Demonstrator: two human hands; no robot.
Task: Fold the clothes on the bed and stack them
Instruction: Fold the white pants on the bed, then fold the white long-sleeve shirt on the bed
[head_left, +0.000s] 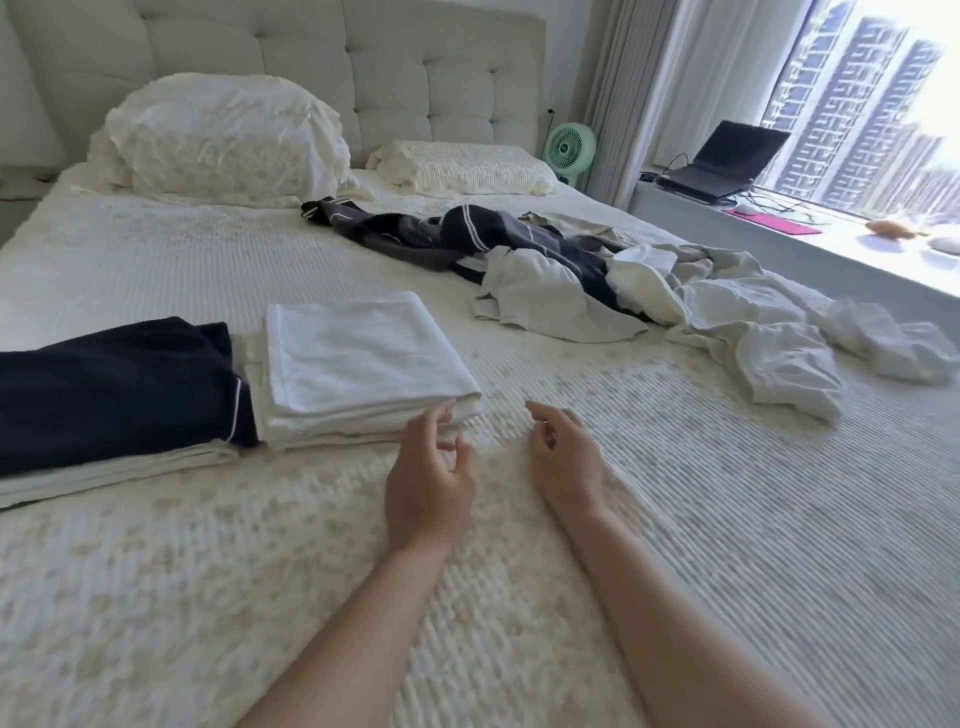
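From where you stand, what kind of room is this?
Most likely a bedroom in a high-rise flat. A wide bed with a padded headboard and pillows fills the view, clothes lie on it, and tall apartment towers show through the window.

Bright daylight from the tall glass window at right, blown-out glare there, soft shadows, slight motion blur, wide-angle edge bending
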